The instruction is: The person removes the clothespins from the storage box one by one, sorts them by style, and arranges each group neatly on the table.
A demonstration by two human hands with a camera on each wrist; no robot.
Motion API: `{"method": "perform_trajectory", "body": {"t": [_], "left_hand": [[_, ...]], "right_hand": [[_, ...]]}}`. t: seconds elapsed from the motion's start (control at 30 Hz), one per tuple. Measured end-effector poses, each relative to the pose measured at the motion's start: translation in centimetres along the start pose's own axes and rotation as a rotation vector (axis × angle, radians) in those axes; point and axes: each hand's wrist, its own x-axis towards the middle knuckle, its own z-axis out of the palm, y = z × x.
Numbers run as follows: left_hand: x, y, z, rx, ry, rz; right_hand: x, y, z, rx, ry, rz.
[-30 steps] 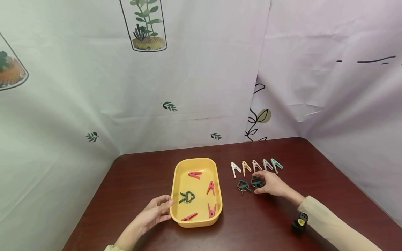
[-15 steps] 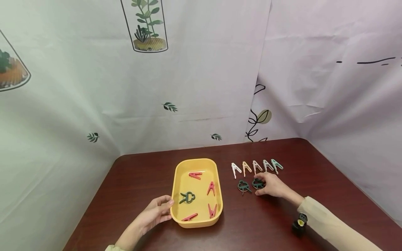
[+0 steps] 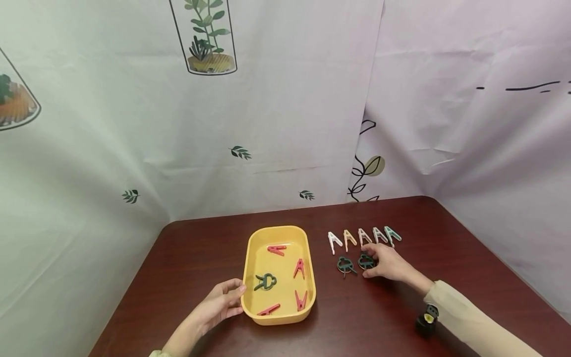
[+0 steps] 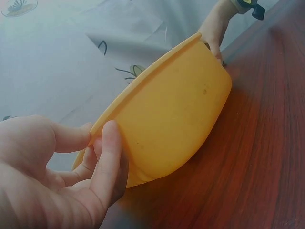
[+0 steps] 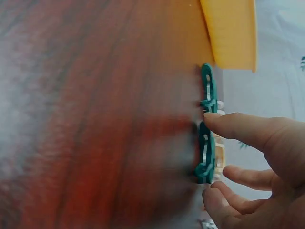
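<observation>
At the left side of a yellow tray point(image 3: 285, 318), my left hand point(image 3: 218, 303) pinches the rim; in the left wrist view the thumb lies at the rim and fingers press the tray's outer wall point(image 4: 167, 109). My right hand point(image 3: 389, 263) grips a round dark green plant clip point(image 3: 366, 261) on the table. Thumb and fingertips meet its two ends in the right wrist view. Just left of it lies a matching green clip point(image 3: 345, 265). Inside the tray are another green clip point(image 3: 267, 281) and several red clothespins, one point(image 3: 299, 268) near the right wall.
Behind the right hand runs a row of pale clothespins: white point(image 3: 333, 241), orange point(image 3: 350, 239), pink point(image 3: 364, 236), greyish point(image 3: 379, 234) and teal point(image 3: 392, 234). All stand on a dark red table point(image 3: 200, 248), backed by a patterned white cloth point(image 3: 285, 124).
The right hand and its green clip have shifted very slightly right, away from the neighbouring clip. The left hand and tray stay put.
</observation>
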Motion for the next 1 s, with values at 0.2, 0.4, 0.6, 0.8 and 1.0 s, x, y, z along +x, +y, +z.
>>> {"method": "perform_trajectory", "body": {"t": [0.2, 0.4, 0.6, 0.8, 1.0], "left_hand": [[0.1, -0.2, -0.1, 0.006, 0.005, 0.006], [0.2, -0.2, -0.2, 0.006, 0.001, 0.013], [0.2, -0.2, -0.2, 0.007, 0.010, 0.015], [0.1, -0.2, -0.3, 0.005, 0.012, 0.015], [0.2, -0.1, -0.1, 0.013, 0.013, 0.023]], "right_hand": [[0.3, -0.2, -0.1, -0.004, 0.094, -0.029], [0.6, -1.0, 0.1, 0.044, 0.189, -0.033], [1.3, -2.0, 0.5, 0.117, 0.268, -0.017], [2.3, -3.1, 1.3, 0.215, 0.303, -0.007], [3.2, -4.8, 2.0, 0.278, 0.274, -0.083]]}}
